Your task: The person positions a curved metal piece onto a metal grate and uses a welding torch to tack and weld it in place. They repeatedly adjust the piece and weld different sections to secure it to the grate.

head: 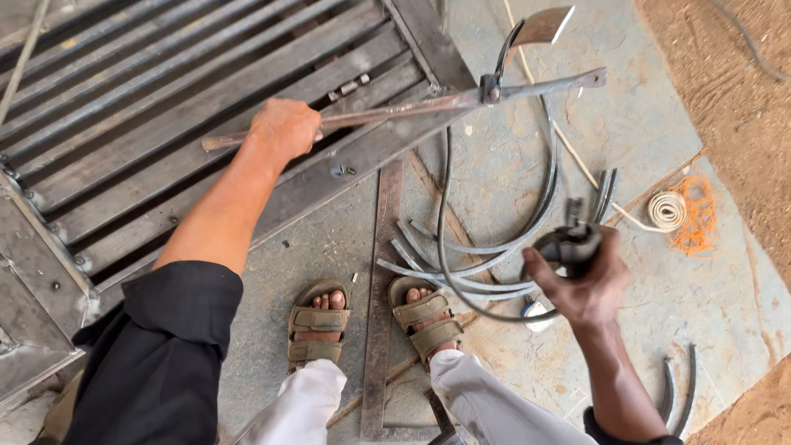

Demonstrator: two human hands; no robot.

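My left hand [284, 128] grips a long rusty metal bar [412, 107] that reaches right over the metal gate frame [165, 124]. A clamp with a flat plate [527, 37] sits on the bar near its far end. My right hand [577, 280] is closed on a black handle [568, 243] with a dark cable [445, 214] looping away from it toward the bar. My feet in sandals [317, 321] stand on the concrete below.
Several curved metal strips [461, 264] lie on the concrete slab by my feet. A flat steel strip [381, 297] runs between my sandals. A white tape roll [666, 210] and orange netting [696, 218] lie at right. Sandy ground [741, 99] borders the slab.
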